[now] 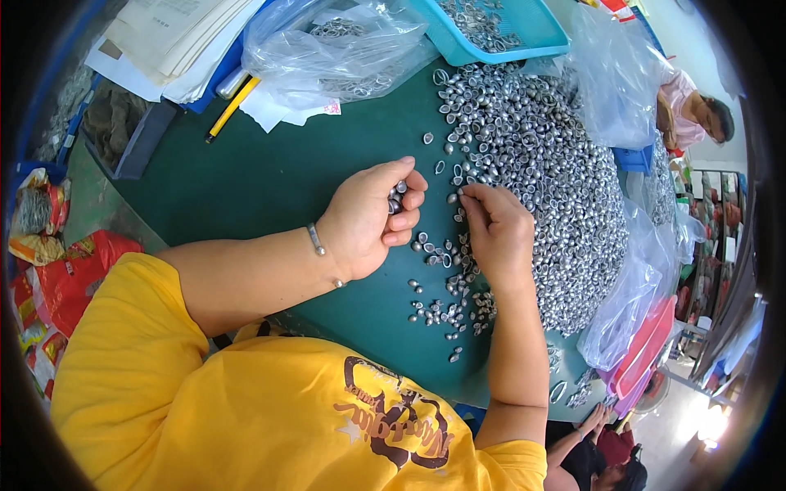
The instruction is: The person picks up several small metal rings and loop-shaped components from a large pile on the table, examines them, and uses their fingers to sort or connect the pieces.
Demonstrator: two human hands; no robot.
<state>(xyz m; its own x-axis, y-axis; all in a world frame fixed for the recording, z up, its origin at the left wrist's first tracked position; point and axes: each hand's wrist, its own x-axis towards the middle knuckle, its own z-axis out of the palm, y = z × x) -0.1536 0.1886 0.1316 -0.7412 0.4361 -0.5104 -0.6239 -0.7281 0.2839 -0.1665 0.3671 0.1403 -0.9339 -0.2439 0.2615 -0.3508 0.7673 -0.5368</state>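
- The metal heap (565,188) lies rightward, long from far to near; right hand (501,237) is nearer, its pinch unclear.
- Left hand (364,214) curls around beads (396,199).

On the counter (237,176), the heap of metal parts (565,196) fills the right side, with loose pieces (440,313) along its left edge. Behind it stands the basket (509,57); farther left lie a plastic bag (286,53), then papers (168,41). Left fingers (404,220) enclose several parts (396,199); right fingers (475,206) are at the heap's left edge.
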